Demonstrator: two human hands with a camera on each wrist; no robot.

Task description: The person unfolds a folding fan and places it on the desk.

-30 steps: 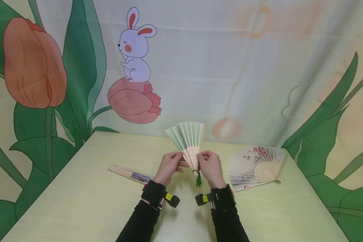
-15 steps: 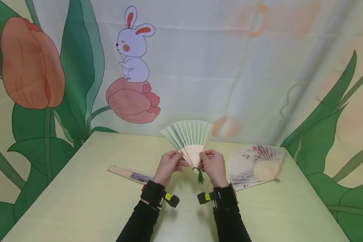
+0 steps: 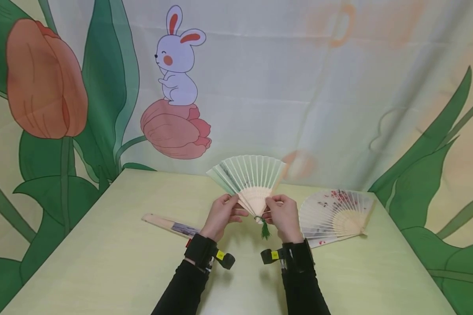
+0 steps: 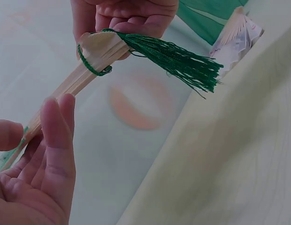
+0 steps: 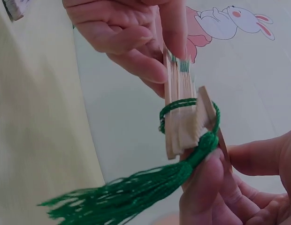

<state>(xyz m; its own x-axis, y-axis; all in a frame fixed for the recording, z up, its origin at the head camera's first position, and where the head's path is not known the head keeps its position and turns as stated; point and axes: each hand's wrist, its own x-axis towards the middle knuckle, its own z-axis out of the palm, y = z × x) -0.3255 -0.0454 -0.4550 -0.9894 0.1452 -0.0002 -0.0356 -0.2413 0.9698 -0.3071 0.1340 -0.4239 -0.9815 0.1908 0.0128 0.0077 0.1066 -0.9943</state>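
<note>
A pale green folding fan (image 3: 256, 173) with light wooden ribs is spread partway above the table's far edge. My left hand (image 3: 222, 215) pinches its left outer rib between thumb and fingers. On the other side my right hand (image 3: 284, 216) pinches the right outer rib. The ribs meet at a pivot between the hands, where a green cord is looped and a green tassel (image 3: 265, 230) hangs. In the left wrist view the tassel (image 4: 178, 61) trails from the wooden pivot end (image 4: 103, 49). The right wrist view shows the stacked rib ends (image 5: 183, 129) inside the cord loop.
An open white folding fan (image 3: 339, 216) with red blossoms lies on the table to the right. Left of the hands lies a folded fan (image 3: 167, 225), partly behind the left wrist. A printed cloth with a rabbit (image 3: 177, 65) hangs behind the table (image 3: 102, 262).
The green fan has spread wider, its right side swinging outward. My right hand has moved right with the outer rib, while the left hand has stayed nearly in place.
</note>
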